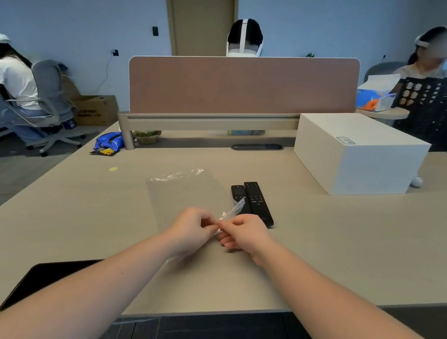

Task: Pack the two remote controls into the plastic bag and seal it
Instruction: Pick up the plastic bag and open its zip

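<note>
I pinch the plastic bag (186, 193) mouth with left hand (192, 228) and right hand (243, 233), I judge to open it for the two remotes (253, 201) waiting just beside.

A clear flat plastic bag (184, 192) is laid on the pale wooden desk (347, 237), with two black slim remote controls (253, 201) set side by side just to its right. Behind and right of these a white square box (356, 155) is placed, and at the desk's far edge a brown divider panel (242, 85) is mounted.
</note>
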A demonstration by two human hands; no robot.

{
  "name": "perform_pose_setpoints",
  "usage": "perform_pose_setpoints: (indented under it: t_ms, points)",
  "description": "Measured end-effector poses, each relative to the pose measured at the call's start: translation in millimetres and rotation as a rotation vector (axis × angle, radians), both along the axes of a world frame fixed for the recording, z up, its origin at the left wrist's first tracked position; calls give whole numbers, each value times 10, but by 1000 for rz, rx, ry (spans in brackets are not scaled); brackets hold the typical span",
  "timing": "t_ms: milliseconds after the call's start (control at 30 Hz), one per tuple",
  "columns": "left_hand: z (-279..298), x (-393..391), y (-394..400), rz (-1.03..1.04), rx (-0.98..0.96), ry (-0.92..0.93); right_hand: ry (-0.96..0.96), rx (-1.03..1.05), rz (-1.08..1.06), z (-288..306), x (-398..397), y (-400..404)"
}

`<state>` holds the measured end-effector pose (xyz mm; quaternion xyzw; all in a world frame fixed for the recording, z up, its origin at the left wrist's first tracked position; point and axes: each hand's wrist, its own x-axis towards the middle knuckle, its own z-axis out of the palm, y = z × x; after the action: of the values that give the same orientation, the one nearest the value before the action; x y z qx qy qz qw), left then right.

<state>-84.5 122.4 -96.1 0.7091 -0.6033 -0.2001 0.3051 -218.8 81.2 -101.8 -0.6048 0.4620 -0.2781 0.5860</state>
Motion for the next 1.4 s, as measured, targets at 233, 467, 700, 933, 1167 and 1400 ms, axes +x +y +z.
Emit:
perform_pose_setpoints:
  t_ms: [233,467,700,933,1167,1400]
  points:
    - [-68,-9,-54,-16,3,-171,57,-60,-19,-44,16,-33]
    - [106,86,-19,59,-160,-297,74,-83,-71,-43,-27,5]
    - [159,112,7,46,-60,-486,33,-39,-106,-52,-45,-27]
    - [321,214,-23,219,-5,-490,10,-20,-102,-76,-61,-42]
    - [472,560,52,64,-15,-693,2,-14,-136,-80,-57,-46]
    - [558,656,188,44,-207,-593,-22,-72,-196,-128,-44,-28]
